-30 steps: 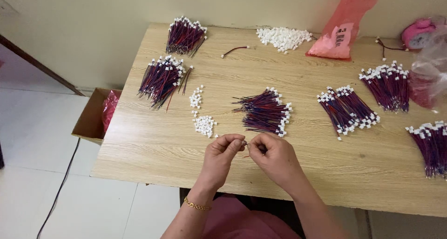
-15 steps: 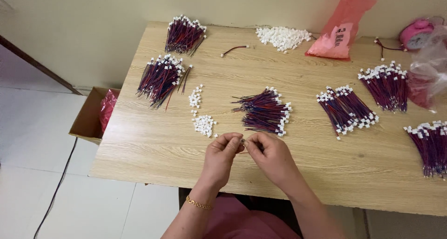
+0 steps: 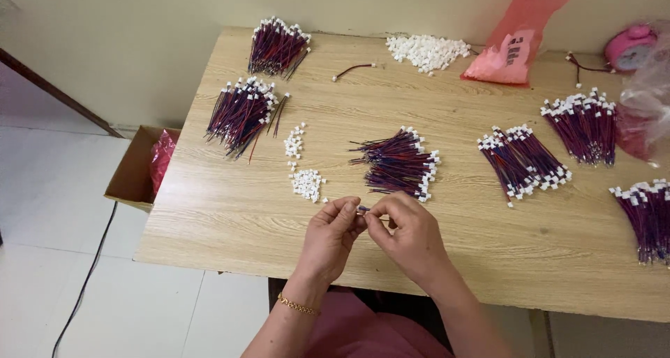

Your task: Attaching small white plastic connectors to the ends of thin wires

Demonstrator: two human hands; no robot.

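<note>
A pale wooden tabletop [image 3: 488, 260] fills most of the room before me, and everything sits in relation to the central bundle of wires [image 3: 399, 164], red and dark with white plugs on one end, lying near the middle of it. Beyond that bundle and to its right lies a pink plastic bag [image 3: 515, 40] against the wall. Off the tabletop's edge, to the bundle's left, an open cardboard box [image 3: 132, 173] stands on the floor. More wire bundles [image 3: 241, 112] lie to the left and others to the right [image 3: 525, 161]. A heap of white plugs [image 3: 427, 51] rests beyond the central bundle; a small cluster of plugs [image 3: 307, 185] lies just left of it. Nearer than the bundle, the left hand [image 3: 328, 236] and right hand [image 3: 412, 234] meet fingertip to fingertip, both pinched shut on a single wire [image 3: 363, 209], held just above the tabletop.
</note>
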